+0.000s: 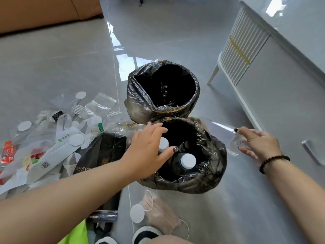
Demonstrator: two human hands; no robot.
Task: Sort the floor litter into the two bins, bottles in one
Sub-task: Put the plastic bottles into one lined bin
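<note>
Two bins lined with black bags stand side by side on the grey floor. The far bin looks dark and empty inside. The near bin holds a bottle with a white cap and a second white-capped bottle. My left hand hovers over the near bin's left rim with fingers spread, just above the second cap and holding nothing. My right hand is to the right of the near bin, with fingers curled around the end of a clear plastic bottle that points toward the bins.
A pile of litter lies left of the bins: clear bags, white discs, paper strips, red wrappers. A black coffee bag leans beside the near bin. A pink face mask and a white disc lie by my shoes. A white cabinet stands at the right.
</note>
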